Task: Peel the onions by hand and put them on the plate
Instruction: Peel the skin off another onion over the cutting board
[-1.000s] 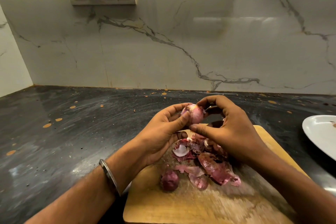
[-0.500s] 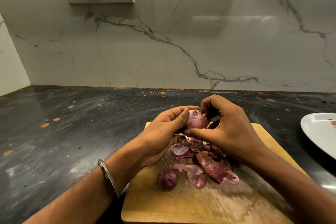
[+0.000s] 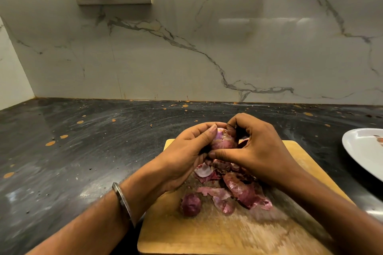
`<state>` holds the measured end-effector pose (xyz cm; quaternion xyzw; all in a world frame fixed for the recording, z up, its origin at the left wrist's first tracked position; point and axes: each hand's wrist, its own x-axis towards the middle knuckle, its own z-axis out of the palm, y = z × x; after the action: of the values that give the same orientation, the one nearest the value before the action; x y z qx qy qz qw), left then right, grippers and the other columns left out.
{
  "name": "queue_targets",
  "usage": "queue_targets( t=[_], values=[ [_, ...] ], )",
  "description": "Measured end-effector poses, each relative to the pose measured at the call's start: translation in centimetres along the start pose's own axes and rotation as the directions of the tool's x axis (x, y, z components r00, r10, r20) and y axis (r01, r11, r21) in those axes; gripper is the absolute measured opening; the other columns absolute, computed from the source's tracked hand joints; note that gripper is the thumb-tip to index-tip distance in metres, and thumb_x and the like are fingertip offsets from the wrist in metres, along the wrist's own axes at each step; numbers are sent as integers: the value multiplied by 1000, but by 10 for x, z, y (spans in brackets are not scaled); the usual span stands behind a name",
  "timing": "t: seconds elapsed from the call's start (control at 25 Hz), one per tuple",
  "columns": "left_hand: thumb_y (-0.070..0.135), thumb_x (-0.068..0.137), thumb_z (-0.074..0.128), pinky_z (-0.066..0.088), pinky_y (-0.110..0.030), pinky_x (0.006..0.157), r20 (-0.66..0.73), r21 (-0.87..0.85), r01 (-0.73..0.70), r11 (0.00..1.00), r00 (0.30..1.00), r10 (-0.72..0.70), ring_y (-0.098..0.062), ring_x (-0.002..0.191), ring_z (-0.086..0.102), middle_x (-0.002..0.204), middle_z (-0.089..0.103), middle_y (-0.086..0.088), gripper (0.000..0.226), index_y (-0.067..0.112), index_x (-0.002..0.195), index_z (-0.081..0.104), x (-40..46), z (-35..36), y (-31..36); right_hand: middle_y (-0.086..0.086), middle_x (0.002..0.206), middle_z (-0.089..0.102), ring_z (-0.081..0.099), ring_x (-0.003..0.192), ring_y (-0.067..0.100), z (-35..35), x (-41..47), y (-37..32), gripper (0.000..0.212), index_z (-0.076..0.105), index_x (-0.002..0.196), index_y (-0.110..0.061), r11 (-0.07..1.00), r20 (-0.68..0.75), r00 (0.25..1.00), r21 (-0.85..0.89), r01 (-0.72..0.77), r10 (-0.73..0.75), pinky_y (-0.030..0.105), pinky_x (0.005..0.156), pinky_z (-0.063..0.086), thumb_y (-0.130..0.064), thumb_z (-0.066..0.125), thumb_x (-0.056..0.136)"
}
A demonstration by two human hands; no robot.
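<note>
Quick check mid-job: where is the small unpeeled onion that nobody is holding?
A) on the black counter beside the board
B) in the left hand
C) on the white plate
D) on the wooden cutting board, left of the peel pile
D: the small unpeeled onion lies on the wooden cutting board, left of the peel pile.

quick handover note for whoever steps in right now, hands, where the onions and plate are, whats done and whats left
Left hand: grips the onion in its fingers, above the far end of the cutting board.
Right hand: also on that onion, fingers curled over its top, thumb pinching at its underside.
Onion in hand: partly peeled, some skin on it.
Second onion: lies unpeeled on the board, near the peel pile.
Plate: on the counter to the right; no onion shows on its visible part.
Left: finish this peel, plate it, then peel and plate the second.
</note>
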<state>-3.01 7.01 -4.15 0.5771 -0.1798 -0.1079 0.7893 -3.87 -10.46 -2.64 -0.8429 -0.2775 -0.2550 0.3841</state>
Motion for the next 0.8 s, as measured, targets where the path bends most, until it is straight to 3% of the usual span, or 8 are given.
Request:
queue_targets(
  t=[0.12,0.36,0.48,0.6,0.8],
  values=[
    [19,101,43,52,-20,56,-6,-28,-6,1000,1000,6,-11,70,64,103,68,-17,37,-2,129,55,0,0,2,-5,71,59,59,69,13,1,-1,-2,36,58,70,-18,1000,-36,999,23,0,1,38,61,51,-31,91,67],
    [19,101,45,47,-18,53,-44,-8,-15,1000,999,15,-8,63,56,87,67,-5,33,3,125,60,2,-1,1,-11,93,64,64,85,7,-4,1,-2,41,63,101,-25,994,-17,998,96,-59,61,25,71,56,-41,83,69],
    [20,100,47,47,-18,54,-40,3,-11,1000,999,11,-9,64,56,85,68,-5,32,3,124,61,2,-1,-1,-9,92,66,65,84,9,-2,1,-2,30,67,91,-19,990,-55,995,119,-73,80,31,73,57,-36,81,70],
    [19,99,49,49,-17,56,-47,25,-21,999,999,22,-10,71,60,85,68,-2,32,3,125,60,2,-1,-2,-6,86,68,66,81,8,-2,2,1,14,69,80,-16,981,-71,991,166,-103,116,29,73,57,-15,82,76],
    [21,93,55,52,-21,65,-2,63,-32,997,999,33,-15,81,62,99,68,-11,38,8,128,60,-1,-2,1,-8,86,62,60,81,8,-2,1,-1,17,66,83,-16,993,-53,995,84,-83,87,22,71,53,-2,74,84]
  ],
)
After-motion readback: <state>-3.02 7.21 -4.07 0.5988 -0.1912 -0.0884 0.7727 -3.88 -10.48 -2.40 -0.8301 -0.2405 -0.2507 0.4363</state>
